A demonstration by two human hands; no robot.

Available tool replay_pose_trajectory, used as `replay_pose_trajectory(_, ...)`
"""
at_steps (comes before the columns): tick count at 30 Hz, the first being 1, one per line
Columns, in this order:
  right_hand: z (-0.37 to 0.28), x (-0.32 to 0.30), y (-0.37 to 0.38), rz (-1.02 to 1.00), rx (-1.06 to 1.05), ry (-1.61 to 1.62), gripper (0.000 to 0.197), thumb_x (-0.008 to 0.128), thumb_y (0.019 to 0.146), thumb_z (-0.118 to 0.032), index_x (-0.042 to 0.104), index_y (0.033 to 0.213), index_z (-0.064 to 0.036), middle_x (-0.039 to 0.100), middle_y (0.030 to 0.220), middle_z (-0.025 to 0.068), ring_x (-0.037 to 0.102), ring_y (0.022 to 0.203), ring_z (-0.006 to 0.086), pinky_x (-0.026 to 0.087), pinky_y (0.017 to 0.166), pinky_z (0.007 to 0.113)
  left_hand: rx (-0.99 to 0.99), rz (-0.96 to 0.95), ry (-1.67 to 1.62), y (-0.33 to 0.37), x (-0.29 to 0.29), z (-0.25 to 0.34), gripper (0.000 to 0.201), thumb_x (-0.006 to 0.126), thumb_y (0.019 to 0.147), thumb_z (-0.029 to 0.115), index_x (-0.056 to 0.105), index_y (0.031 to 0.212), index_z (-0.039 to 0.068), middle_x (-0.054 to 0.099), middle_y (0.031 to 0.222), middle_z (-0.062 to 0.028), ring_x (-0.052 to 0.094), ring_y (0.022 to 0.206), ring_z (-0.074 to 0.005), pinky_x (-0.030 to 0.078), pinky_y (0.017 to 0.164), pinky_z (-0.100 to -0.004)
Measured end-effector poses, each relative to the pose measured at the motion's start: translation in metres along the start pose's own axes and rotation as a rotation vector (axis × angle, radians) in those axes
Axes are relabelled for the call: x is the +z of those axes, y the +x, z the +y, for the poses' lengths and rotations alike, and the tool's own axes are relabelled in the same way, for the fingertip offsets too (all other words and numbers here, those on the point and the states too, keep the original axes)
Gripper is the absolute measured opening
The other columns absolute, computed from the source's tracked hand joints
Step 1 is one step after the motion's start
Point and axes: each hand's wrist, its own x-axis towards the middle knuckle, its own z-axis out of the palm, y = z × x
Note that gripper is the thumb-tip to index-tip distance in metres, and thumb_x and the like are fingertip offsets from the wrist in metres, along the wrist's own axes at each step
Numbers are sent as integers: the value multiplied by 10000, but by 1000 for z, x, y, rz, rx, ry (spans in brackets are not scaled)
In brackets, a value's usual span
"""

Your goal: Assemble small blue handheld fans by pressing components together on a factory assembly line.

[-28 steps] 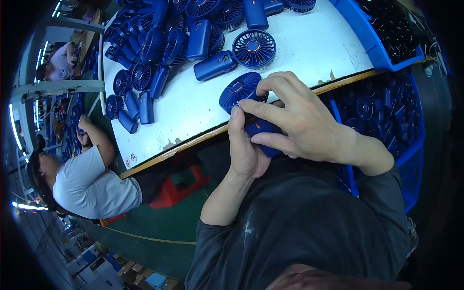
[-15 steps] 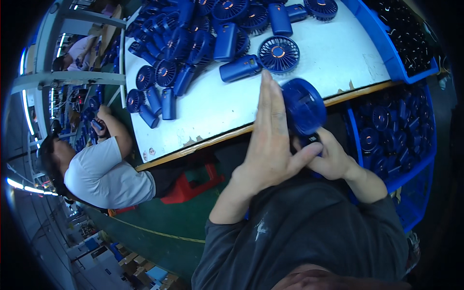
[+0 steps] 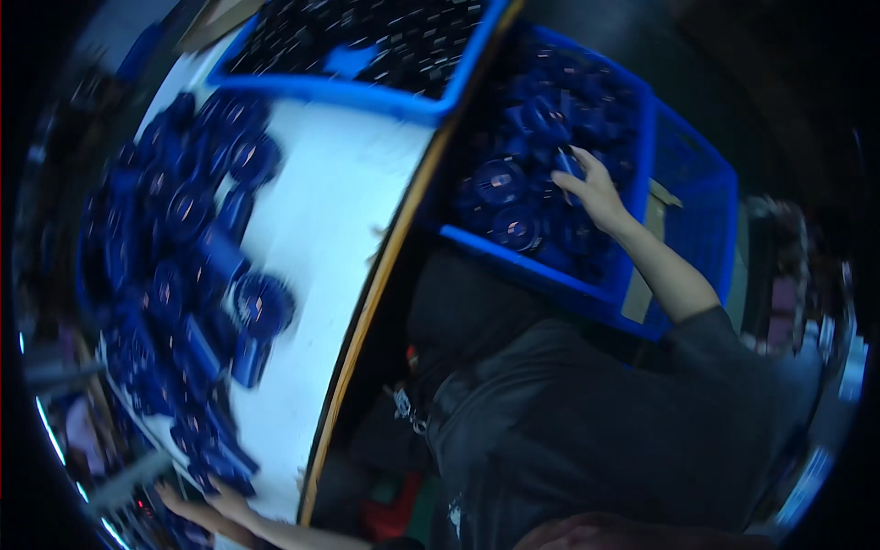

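Surface [image 3: 321,211] is white and wood-edged, with a blue crate [image 3: 486,247] of handheld fans [image 3: 500,181] right alongside, probably parked there for easy reach. Fan heap [image 3: 188,209] takes up the left side, blue tray [image 3: 321,89] of dark bits past it. Right hand [image 3: 598,192] is in the crate, fingers part-curled around a blue fan handle [image 3: 569,164] (too blurry to tell if it's gripped). Left hand [image 3: 231,504] is by the heap's near end, hold unclear.
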Motion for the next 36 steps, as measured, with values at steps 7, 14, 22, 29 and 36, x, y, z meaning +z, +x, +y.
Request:
replay_pose_trajectory(7, 57, -86, 63, 321, 326, -10, 676, 643, 935, -479, 510, 1320, 61, 550, 681, 28, 515, 502, 105, 380, 416, 254, 35, 21, -252, 4, 30, 35, 838, 665, 850, 585, 486, 1332, -77, 600, 1243, -252, 596, 1122, -391, 496, 940, -456)
replay_pose_trajectory(14, 46, -70, 143, 221, 188, 104, 403, 580, 984, -396, 633, 934, 0, 571, 676, 34, 532, 505, 108, 393, 416, 245, -70, -90, -654, -39, -3, 80, 907, 676, 795, 654, 483, 1330, -53, 581, 1254, -210, 580, 1127, -354, 479, 960, -454)
replay_pose_trajectory(22, 49, -51, 255, 419, 258, 91, 405, 560, 995, -373, 573, 960, 30, 575, 703, 81, 523, 505, 121, 424, 430, 255, -157, -322, -1008, -116, -65, 99, 986, 689, 733, 732, 480, 1327, -27, 559, 1266, -162, 561, 1132, -311, 460, 982, -450)
replay_pose_trajectory(29, 66, -39, 308, 376, 277, 108, 580, 586, 985, -261, 401, 1361, 140, 655, 980, 179, 701, 760, 212, 598, 611, 278, -179, -519, -1117, -171, -106, 102, 1031, 692, 698, 782, 477, 1328, -5, 539, 1283, -130, 536, 1151, -283, 434, 1011, -453)
replay_pose_trajectory(36, 35, -26, 232, 167, 85, 6, 214, 593, 903, -125, 680, 1016, 35, 699, 912, 123, 677, 674, 163, 522, 537, 265, -56, -550, -1097, -222, -119, 189, 933, 652, 781, 724, 474, 1346, 4, 518, 1329, -157, 467, 1248, -308, 350, 1099, -485)
